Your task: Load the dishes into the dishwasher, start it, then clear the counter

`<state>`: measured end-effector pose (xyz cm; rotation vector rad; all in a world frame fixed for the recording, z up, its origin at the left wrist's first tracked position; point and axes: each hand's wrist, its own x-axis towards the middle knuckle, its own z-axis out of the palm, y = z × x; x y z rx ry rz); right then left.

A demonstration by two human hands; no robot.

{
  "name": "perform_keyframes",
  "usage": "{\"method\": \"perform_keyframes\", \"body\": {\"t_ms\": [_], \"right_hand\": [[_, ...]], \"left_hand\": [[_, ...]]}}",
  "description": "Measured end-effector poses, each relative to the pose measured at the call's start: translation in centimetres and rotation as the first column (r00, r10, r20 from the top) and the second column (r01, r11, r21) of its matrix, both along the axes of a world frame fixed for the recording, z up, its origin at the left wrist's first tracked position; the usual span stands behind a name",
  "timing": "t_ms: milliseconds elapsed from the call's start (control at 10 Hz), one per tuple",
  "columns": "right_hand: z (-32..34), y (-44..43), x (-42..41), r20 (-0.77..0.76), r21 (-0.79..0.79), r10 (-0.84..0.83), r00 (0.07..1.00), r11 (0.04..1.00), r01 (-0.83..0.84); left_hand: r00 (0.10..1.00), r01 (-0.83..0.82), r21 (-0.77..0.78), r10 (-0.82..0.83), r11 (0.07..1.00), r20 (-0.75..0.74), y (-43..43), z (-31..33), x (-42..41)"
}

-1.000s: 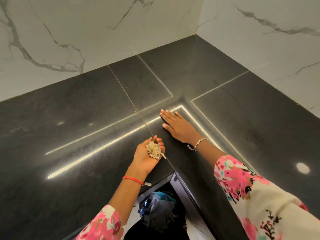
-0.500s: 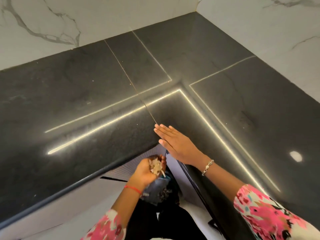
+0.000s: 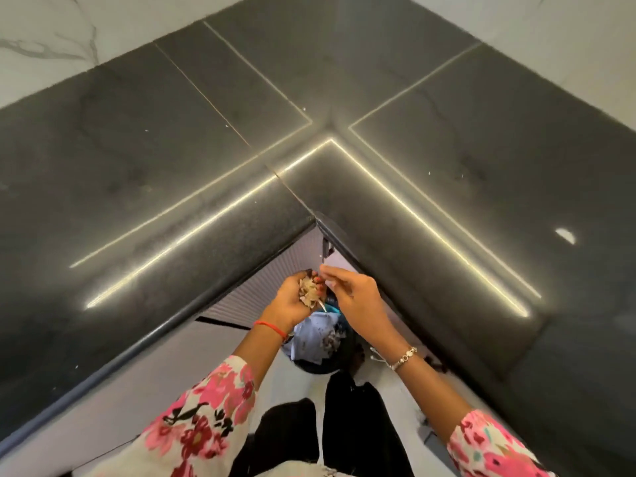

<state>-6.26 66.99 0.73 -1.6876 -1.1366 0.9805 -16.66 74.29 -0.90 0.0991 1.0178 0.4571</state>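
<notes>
Nearest, at 6 o'clock below the hands, a dark bin (image 3: 311, 368) with a pale liner stands on the floor under the counter's inner corner, placed to catch what drops. Directly above it the left hand (image 3: 292, 304) is cupped palm-up, fingers curled round a heap of dry scraps (image 3: 309, 290), apparently crumbs swept off the worktop. At its 3 o'clock the right hand (image 3: 358, 301) has its fingers loosely together and nearly straight, tips at the scraps, likely to brush them down. Beyond, at 12 o'clock, the black counter (image 3: 172, 166) shows only a few pale specks; no dishes or dishwasher are in view. Half a second earlier the right hand lay flat on the counter edge; it has since come off to join the left.
</notes>
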Motion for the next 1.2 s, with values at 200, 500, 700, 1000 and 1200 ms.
{"method": "perform_keyframes", "body": {"t_ms": [200, 500, 700, 1000, 1200], "right_hand": [[-9.3, -5.4, -2.6, -0.146, -0.336, -0.454, 0.879, 0.858, 0.387], [-25.3, -9.6, -5.4, -0.249, -0.649, -0.682, 0.687, 0.644, 0.404], [-35.9, -8.9, -4.7, -0.164, -0.640, -0.575, 0.802, 0.680, 0.357], [-34.9, -7.0, -3.6, 0.117, -0.661, -0.121, 0.986, 0.731, 0.168], [-22.3, -6.1, -2.4, 0.222, -0.660, 0.106, 0.969, 0.748, 0.069]], "left_hand": [[0.986, 0.113, -0.103, -0.124, 0.988, -0.110, -1.9, -7.5, -2.8], [0.950, 0.100, -0.161, -0.142, 0.982, -0.277, -4.0, -24.4, -5.6], [0.932, 0.208, -0.065, -0.218, 0.976, -0.289, -4.1, -33.0, -3.9], [0.322, 0.875, 0.089, -0.435, 0.475, -0.841, -4.4, -34.7, -3.3], [0.095, 0.991, 0.066, -0.276, 0.113, -0.956, -4.5, -23.1, -4.6]]}}
